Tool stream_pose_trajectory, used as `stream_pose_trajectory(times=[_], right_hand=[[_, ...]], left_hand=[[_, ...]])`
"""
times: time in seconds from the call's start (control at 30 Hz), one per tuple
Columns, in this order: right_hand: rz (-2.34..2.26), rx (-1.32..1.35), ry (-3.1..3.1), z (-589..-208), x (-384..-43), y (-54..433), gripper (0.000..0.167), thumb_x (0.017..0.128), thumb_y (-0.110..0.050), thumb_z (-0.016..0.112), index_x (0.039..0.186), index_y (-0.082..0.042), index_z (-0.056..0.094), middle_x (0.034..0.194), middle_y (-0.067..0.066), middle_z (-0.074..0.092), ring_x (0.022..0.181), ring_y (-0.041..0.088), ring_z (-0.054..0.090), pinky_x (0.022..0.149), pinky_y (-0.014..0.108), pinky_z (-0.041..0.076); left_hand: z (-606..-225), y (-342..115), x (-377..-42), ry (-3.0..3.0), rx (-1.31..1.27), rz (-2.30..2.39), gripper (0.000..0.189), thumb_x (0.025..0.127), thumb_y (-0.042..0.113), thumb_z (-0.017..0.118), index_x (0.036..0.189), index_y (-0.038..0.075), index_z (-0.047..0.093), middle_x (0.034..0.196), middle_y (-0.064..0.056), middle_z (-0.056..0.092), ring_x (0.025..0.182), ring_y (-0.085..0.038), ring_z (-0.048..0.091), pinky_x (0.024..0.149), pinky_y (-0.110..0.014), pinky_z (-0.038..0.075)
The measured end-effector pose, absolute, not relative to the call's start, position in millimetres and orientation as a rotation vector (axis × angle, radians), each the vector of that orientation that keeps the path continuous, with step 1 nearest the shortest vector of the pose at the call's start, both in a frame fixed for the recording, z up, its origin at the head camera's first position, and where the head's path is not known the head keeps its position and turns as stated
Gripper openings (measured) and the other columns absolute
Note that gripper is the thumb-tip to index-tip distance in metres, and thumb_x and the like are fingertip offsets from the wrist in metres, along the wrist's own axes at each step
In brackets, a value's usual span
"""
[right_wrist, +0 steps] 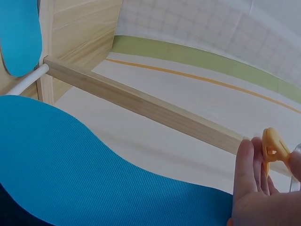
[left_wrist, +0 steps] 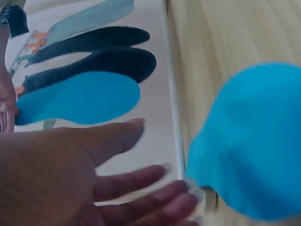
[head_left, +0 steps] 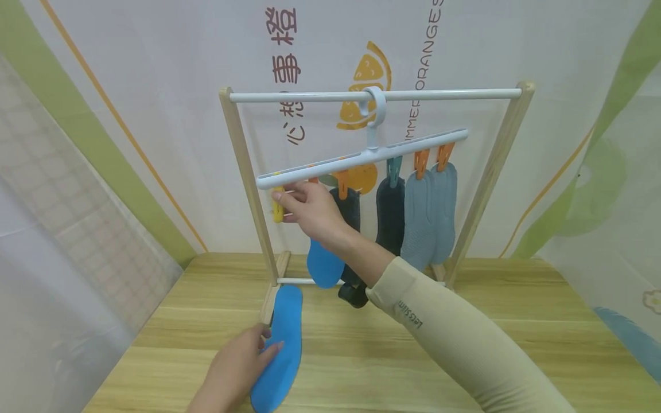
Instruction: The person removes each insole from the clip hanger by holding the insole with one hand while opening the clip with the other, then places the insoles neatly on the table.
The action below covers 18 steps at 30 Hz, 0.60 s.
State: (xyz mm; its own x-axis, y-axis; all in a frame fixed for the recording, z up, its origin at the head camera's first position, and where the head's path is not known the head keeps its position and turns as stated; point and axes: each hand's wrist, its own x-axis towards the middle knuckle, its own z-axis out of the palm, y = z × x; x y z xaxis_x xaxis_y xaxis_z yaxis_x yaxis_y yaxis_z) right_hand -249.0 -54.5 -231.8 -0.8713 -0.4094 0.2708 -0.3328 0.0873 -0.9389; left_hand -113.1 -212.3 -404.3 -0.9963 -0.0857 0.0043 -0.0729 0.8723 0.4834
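Note:
My right hand (head_left: 315, 209) pinches a yellow clip (head_left: 277, 205) between thumb and fingers at the low left end of a white hanger (head_left: 315, 170). A blue insole (head_left: 324, 265) hangs just behind that hand, beside a black one; part of each is hidden by the hand and forearm. Lower down, my left hand (head_left: 242, 361) is at the left edge of a second blue insole (head_left: 285, 338), which extends up to the rack's left foot. In the left wrist view its thumb and fingers are spread and extended, the fingertips close to that insole's edge.
The hanger tilts down to the left on the white rod (head_left: 310, 96) of a wooden rack. On its right half, a teal clip (head_left: 395, 171) holds a black insole (head_left: 391, 212) and orange clips (head_left: 421, 163) hold grey insoles (head_left: 417, 223). A printed cloth stands behind the wooden table (head_left: 170, 344).

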Motion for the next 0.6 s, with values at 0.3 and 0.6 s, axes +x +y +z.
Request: stream_pose_trajectory(times=[0.3, 0.6], right_hand=[[-1.920, -0.787, 2.254, -231, -249, -54, 0.036, 0.103, -0.024, 0.060, 0.136, -0.011, 0.061, 0.132, 0.008, 0.066, 0.113, 0.021, 0.070, 0.089, 0.033, 0.063], [-1.924, -0.814, 2.220, -230, -246, -52, 0.036, 0.104, -0.024, 0.060, 0.136, -0.009, 0.061, 0.129, 0.009, 0.067, 0.111, 0.022, 0.071, 0.090, 0.036, 0.063]], left_hand=[[-392, -182, -136, -2.819, 0.022, -1.051, 0.039, 0.094, 0.029, 0.073, 0.124, 0.006, 0.065, 0.106, -0.007, 0.072, 0.090, -0.018, 0.067, 0.073, -0.034, 0.058], [-398, -165, -161, -2.664, 0.023, -1.437, 0.059, 0.098, 0.027, 0.067, 0.144, -0.002, 0.046, 0.141, -0.025, 0.055, 0.130, -0.046, 0.054, 0.100, -0.061, 0.052]])
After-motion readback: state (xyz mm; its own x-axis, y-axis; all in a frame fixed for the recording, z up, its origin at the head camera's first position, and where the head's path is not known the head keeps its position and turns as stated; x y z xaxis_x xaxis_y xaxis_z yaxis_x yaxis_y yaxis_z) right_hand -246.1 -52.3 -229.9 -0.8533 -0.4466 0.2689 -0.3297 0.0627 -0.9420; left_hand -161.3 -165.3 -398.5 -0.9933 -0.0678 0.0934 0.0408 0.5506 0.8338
